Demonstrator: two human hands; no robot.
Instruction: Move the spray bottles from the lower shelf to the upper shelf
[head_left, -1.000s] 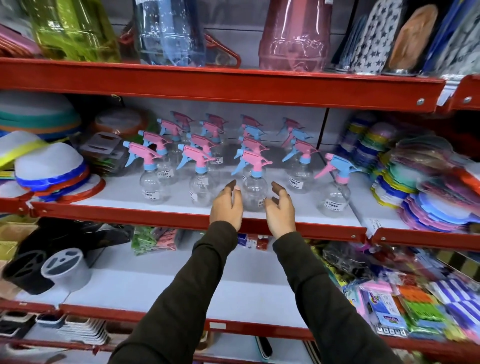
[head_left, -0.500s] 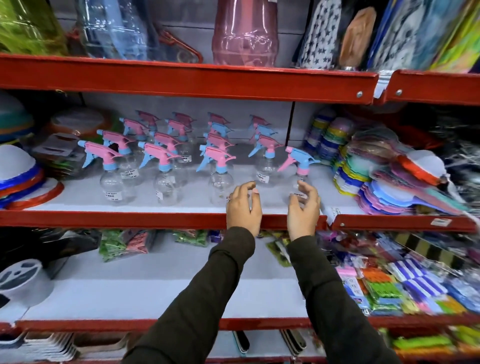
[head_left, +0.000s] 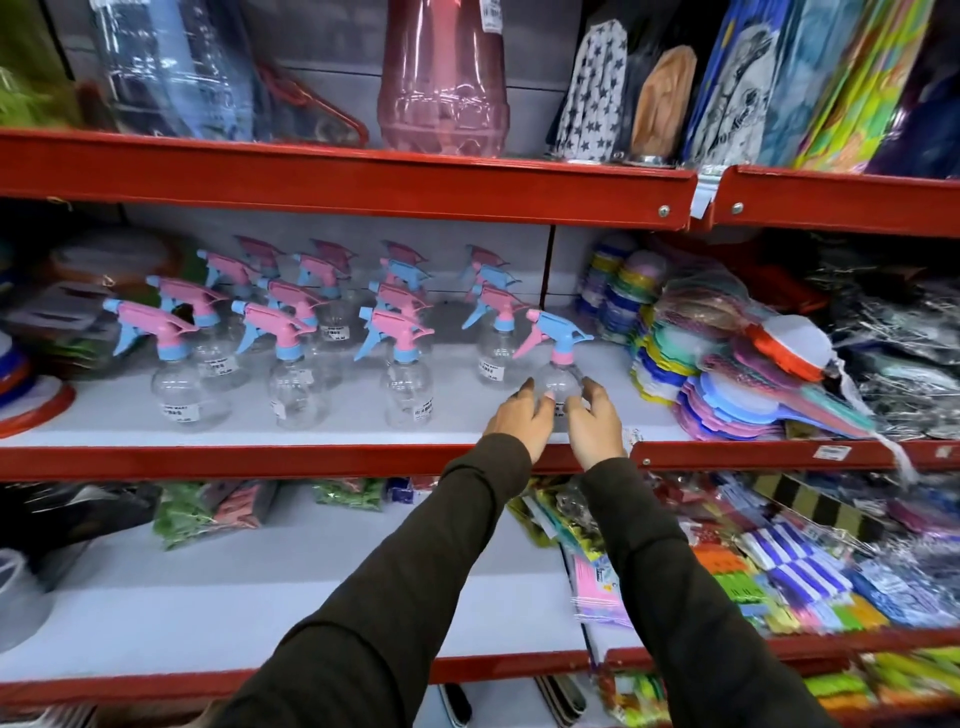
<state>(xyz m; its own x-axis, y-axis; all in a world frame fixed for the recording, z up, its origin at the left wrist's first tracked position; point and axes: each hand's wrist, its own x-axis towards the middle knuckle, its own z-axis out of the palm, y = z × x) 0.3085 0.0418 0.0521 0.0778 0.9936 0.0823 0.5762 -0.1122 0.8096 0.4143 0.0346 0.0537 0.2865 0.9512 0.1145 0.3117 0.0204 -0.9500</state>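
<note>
Several clear spray bottles (head_left: 296, 387) with pink and blue trigger heads stand in rows on the middle white shelf (head_left: 311, 460) with its red front edge. The rightmost front bottle (head_left: 560, 375) has a blue head and a pink collar and stands upright on the shelf. My left hand (head_left: 519, 421) cups its left side and my right hand (head_left: 597, 423) cups its right side, fingers touching the clear body. The bottle's lower part is hidden behind my fingers. The shelf below (head_left: 234, 597) shows bare white board.
The top red shelf (head_left: 363, 176) carries large blue and pink plastic bottles (head_left: 441, 78) and patterned packs. Stacked coloured fans in plastic (head_left: 727, 389) crowd the right of the bottle. Packaged goods (head_left: 779, 571) fill the lower right; lids and bowls sit far left.
Both hands moved right along the shelf edge, from the middle front bottle to the rightmost one, and closed in around it. The view shifted right too.
</note>
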